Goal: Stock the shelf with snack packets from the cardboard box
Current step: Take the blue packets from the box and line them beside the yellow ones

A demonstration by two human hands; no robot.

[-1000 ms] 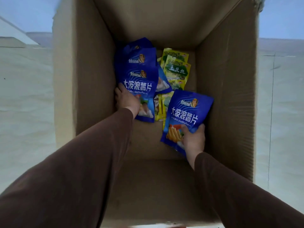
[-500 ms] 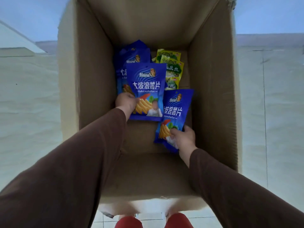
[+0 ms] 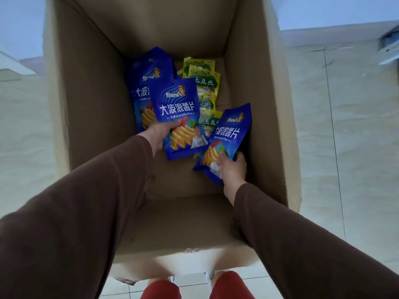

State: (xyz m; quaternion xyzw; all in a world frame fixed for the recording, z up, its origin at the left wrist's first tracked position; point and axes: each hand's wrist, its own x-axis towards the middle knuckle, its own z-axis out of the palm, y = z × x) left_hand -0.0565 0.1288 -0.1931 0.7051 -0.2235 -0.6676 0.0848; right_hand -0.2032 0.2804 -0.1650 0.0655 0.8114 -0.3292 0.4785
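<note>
Both my arms reach down into a deep cardboard box (image 3: 90,100). My left hand (image 3: 158,133) grips the lower left corner of a blue chip packet (image 3: 178,108), lifted off the pile. My right hand (image 3: 233,169) pinches the bottom of a second blue chip packet (image 3: 228,134), tilted toward the box's right wall. More blue packets (image 3: 146,83) lie at the back left of the box floor. Several yellow-green packets (image 3: 205,80) lie at the back right, partly hidden by the held ones. No shelf is in view.
The box stands on a pale tiled floor (image 3: 345,126). My red shoes (image 3: 231,285) show below the box's near edge. A blurred white and blue object (image 3: 389,47) sits at the far right.
Both hands have raised their blue packets a little higher off the box floor. The right packet has tilted more upright toward the right wall. The camera has come closer.
</note>
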